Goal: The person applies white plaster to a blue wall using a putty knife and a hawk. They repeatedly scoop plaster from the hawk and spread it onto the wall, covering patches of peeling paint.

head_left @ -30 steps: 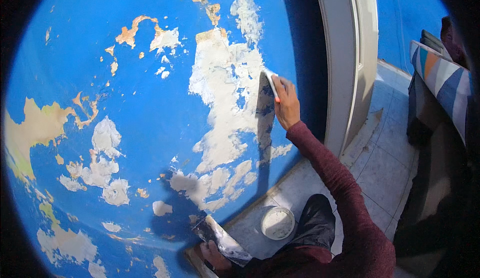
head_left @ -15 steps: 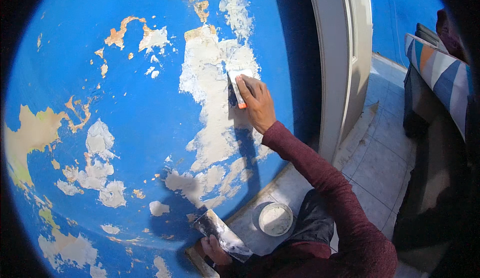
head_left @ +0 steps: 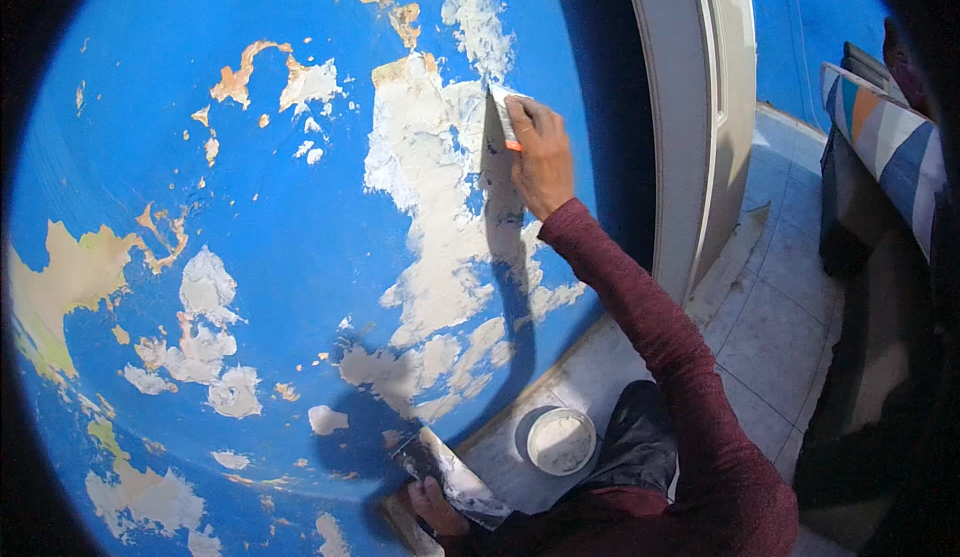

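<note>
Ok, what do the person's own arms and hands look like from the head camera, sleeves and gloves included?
The right arm wears a long, close-fitting knit sleeve in heathered maroon that ends at the wrist. The right hand is bare: no glove, ring or watch shows. The left hand, low at the frame's edge, also looks bare, with only a bit of the same maroon cloth near it.

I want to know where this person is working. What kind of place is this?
Probably a room in a home being repaired. The blue wall has peeling paint and white filler patches, the right hand presses a putty knife to it, and a tub of filler sits on the tiled floor.
</note>
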The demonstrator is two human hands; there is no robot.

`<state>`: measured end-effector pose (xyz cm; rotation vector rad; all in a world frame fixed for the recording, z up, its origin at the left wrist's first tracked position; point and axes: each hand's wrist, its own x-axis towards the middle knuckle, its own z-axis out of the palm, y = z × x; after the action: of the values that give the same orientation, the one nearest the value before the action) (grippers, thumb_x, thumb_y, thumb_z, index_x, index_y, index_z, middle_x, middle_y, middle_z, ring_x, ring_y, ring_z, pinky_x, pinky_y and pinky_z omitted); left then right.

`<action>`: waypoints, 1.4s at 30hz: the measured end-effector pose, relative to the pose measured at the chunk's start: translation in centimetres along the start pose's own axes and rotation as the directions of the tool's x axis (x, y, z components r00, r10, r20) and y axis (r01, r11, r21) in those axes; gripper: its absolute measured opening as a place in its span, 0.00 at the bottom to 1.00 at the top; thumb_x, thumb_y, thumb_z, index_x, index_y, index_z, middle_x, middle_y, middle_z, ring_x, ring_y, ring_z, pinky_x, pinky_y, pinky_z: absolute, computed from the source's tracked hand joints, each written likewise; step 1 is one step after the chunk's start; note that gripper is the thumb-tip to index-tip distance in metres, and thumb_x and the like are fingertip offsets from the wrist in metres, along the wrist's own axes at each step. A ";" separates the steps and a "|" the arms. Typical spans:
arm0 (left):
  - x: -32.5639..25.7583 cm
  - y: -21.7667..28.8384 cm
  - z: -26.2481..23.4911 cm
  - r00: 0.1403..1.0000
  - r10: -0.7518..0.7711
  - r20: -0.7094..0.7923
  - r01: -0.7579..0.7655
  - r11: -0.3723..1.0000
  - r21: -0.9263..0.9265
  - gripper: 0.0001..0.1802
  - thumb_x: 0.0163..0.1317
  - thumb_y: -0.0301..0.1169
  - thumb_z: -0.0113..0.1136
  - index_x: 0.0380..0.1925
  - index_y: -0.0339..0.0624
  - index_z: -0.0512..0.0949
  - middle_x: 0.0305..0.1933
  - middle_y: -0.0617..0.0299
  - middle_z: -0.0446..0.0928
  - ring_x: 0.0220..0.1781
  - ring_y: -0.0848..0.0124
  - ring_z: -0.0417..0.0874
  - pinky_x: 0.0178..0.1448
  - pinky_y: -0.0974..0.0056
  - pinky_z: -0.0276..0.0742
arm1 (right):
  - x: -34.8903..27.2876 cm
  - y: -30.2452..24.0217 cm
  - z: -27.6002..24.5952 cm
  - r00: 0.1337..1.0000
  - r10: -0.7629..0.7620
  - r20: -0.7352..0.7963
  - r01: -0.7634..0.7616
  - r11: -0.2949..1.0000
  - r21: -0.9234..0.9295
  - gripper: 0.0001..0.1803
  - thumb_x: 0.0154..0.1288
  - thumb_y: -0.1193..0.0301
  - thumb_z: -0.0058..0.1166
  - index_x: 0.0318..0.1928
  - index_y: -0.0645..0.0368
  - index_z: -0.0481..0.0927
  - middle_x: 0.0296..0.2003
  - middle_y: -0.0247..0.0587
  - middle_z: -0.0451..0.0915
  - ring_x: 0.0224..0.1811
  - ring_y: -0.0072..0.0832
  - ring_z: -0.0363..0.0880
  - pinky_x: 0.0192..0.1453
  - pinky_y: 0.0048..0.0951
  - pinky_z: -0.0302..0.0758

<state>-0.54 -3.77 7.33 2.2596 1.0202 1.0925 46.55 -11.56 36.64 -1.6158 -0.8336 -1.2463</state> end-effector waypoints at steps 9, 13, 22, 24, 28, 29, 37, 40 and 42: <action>0.5 0.2 1.2 0.981 -0.194 0.006 0.188 0.944 -0.271 0.20 0.57 0.44 0.61 0.38 0.37 0.76 0.37 0.45 0.73 0.37 0.45 0.75 0.38 0.43 0.69 | -5.4 -1.7 -1.1 0.960 -0.203 0.194 0.198 0.979 0.043 0.29 0.62 0.76 0.50 0.65 0.48 0.71 0.60 0.37 0.74 0.61 0.38 0.72 0.59 0.40 0.69; 0.9 0.8 1.0 0.983 -0.183 0.008 0.179 0.951 -0.253 0.20 0.56 0.45 0.61 0.38 0.39 0.76 0.39 0.45 0.73 0.38 0.45 0.75 0.38 0.43 0.70 | -5.8 2.0 -2.5 0.952 -0.271 0.145 0.279 0.959 -0.039 0.27 0.64 0.73 0.51 0.65 0.47 0.72 0.60 0.37 0.74 0.62 0.37 0.72 0.60 0.41 0.69; 1.5 1.3 1.3 0.991 -0.135 0.014 0.135 0.979 -0.153 0.16 0.63 0.40 0.56 0.36 0.35 0.74 0.35 0.48 0.72 0.35 0.51 0.74 0.41 0.46 0.68 | -3.2 8.1 1.1 0.899 -0.424 0.108 0.435 0.892 -0.122 0.31 0.65 0.74 0.51 0.70 0.45 0.67 0.63 0.37 0.69 0.67 0.35 0.66 0.64 0.39 0.70; 2.2 3.5 1.3 0.967 -0.255 0.011 0.247 0.927 -0.282 0.15 0.63 0.39 0.57 0.35 0.35 0.74 0.34 0.46 0.71 0.34 0.48 0.73 0.39 0.43 0.67 | -3.8 8.8 1.8 0.902 -0.413 0.126 0.430 0.888 -0.163 0.32 0.65 0.74 0.51 0.70 0.46 0.65 0.64 0.38 0.68 0.67 0.36 0.66 0.64 0.39 0.70; 1.6 0.9 2.8 0.987 -0.118 -0.106 0.100 0.982 -0.161 0.15 0.64 0.37 0.54 0.34 0.33 0.73 0.33 0.46 0.70 0.34 0.47 0.71 0.41 0.44 0.66 | -5.7 9.5 1.9 0.919 -0.355 0.169 0.383 0.906 -0.179 0.34 0.63 0.74 0.52 0.71 0.47 0.63 0.65 0.39 0.66 0.68 0.37 0.64 0.64 0.40 0.69; 1.4 0.3 3.1 0.991 -0.002 -0.135 -0.007 0.998 -0.060 0.15 0.65 0.37 0.53 0.34 0.33 0.73 0.34 0.46 0.69 0.35 0.47 0.71 0.41 0.45 0.66 | -6.6 9.6 1.5 0.920 -0.333 0.208 0.375 0.902 -0.214 0.34 0.63 0.74 0.51 0.71 0.47 0.63 0.65 0.39 0.67 0.68 0.37 0.64 0.64 0.41 0.69; 2.0 1.1 2.0 0.991 -0.125 0.054 0.132 0.982 -0.136 0.15 0.65 0.37 0.55 0.37 0.32 0.74 0.39 0.42 0.73 0.38 0.45 0.76 0.40 0.47 0.70 | -8.3 7.5 -2.5 0.976 -0.076 0.203 0.097 0.991 -0.094 0.36 0.58 0.82 0.51 0.69 0.55 0.66 0.59 0.48 0.72 0.60 0.45 0.71 0.62 0.43 0.68; 1.5 0.4 1.4 0.945 0.325 0.027 -0.322 0.914 0.246 0.15 0.65 0.37 0.54 0.36 0.32 0.74 0.38 0.43 0.73 0.36 0.47 0.76 0.39 0.48 0.71 | -5.2 4.4 -1.9 0.997 0.018 0.072 -0.015 0.999 -0.039 0.38 0.54 0.85 0.51 0.68 0.57 0.65 0.57 0.50 0.72 0.58 0.49 0.71 0.62 0.44 0.68; 1.2 0.7 1.1 0.997 0.074 0.020 -0.074 0.997 0.025 0.16 0.66 0.38 0.53 0.37 0.33 0.74 0.37 0.44 0.73 0.35 0.47 0.76 0.39 0.50 0.71 | -3.6 3.0 -0.6 0.999 0.029 0.032 -0.028 0.998 -0.048 0.38 0.54 0.85 0.51 0.68 0.58 0.65 0.57 0.50 0.71 0.58 0.50 0.70 0.62 0.43 0.68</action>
<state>1.17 -3.40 7.70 2.3403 0.9551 1.0918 48.03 -13.18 32.46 -1.6846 -0.8038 -1.2310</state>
